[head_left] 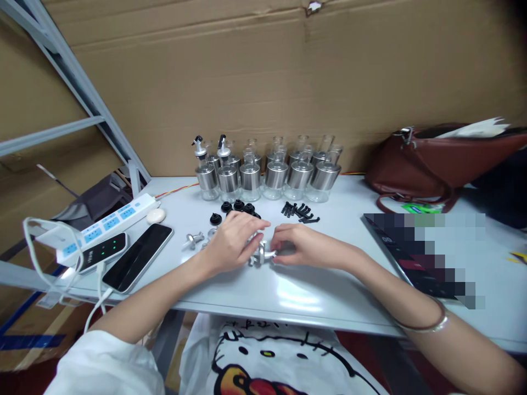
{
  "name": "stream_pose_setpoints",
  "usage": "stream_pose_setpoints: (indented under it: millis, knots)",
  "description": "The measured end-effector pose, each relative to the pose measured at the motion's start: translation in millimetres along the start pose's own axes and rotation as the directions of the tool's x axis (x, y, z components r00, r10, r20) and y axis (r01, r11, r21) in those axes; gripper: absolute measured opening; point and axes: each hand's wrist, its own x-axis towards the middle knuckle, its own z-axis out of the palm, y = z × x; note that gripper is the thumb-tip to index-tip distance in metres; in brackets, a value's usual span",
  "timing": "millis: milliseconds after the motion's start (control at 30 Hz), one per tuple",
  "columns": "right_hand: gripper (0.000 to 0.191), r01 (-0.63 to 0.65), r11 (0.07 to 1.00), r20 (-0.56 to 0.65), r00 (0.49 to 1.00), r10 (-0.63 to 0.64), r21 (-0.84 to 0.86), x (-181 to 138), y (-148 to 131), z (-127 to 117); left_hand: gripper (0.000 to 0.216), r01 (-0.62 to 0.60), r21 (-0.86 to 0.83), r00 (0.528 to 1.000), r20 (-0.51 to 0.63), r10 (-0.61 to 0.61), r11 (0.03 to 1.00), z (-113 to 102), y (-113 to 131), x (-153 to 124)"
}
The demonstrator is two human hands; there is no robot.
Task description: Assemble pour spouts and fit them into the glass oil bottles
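Several silver pour spouts lie on the white table in front of me, partly hidden under my left hand (234, 244). That hand is held over them with its fingers stretched and the thumb apart. A pour spout (262, 253) lies between my two hands. The curled fingertips of my right hand (298, 245) close on its narrow tip. Another loose pour spout (192, 240) rests left of my left hand. Just beyond my fingers are several round black stoppers (216, 218), and a scatter of small black levers (302, 210) lies to their right.
Glass bottles with steel bands (250, 178) stand in rows at the back; two at left carry spouts (223, 147). Left are a power strip (111, 222), a phone (139, 258) and cables. Right are a tablet (405, 258), partly pixelated, and a brown bag (411, 170). Cardboard (247, 71) stands behind.
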Motion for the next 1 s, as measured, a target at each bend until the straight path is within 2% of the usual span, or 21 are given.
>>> stream_pose_setpoints:
  millis: [100,167,300,433,533,700,833,933,1000]
  knots:
    - [0.018,-0.025,0.995,-0.035,0.999,0.029,0.099,-4.6,-1.6,-11.9,0.033,-0.125,-0.026,0.991,0.032,0.126,0.992,9.7,11.1,3.4]
    - [0.024,-0.039,0.984,-0.054,0.997,0.049,0.175,-8.1,-0.3,-21.6,0.039,-0.166,-0.010,0.983,0.074,0.166,0.986,17.7,19.0,7.6]
    - [0.036,-0.098,0.926,0.012,0.995,0.101,0.364,-13.1,7.6,-35.9,0.027,-0.107,0.006,0.987,0.124,0.106,0.994,27.8,32.0,16.1]
    - [0.043,-0.103,0.874,-0.002,0.993,0.118,0.474,-13.1,12.1,-37.8,0.023,-0.027,-0.122,0.993,0.108,0.041,0.992,27.8,33.7,13.4]
    - [0.044,-0.107,0.877,0.008,0.993,0.117,0.469,-10.2,9.5,-32.0,0.022,0.012,-0.169,0.989,0.148,0.013,0.986,26.4,29.8,7.1]
    - [0.046,-0.097,0.890,-0.012,0.993,0.114,0.446,-6.1,4.8,-19.9,0.033,-0.082,-0.059,0.968,0.233,0.093,0.995,30.1,25.4,2.9]
    - [0.045,-0.082,0.907,-0.011,0.995,0.095,0.413,-5.5,4.4,-16.9,0.033,-0.027,-0.153,0.973,0.224,0.061,0.988,36.9,27.3,-0.6]
    - [0.042,-0.091,0.944,-0.080,0.989,0.122,0.317,-6.8,6.7,-20.8,0.030,0.012,-0.202,0.972,0.233,0.036,0.979,42.9,30.1,-5.6]
    - [0.036,-0.133,0.977,-0.166,0.973,0.160,0.164,-9.0,12.8,-26.4,0.027,0.007,-0.205,0.969,0.245,0.044,0.979,46.6,31.3,-8.5]
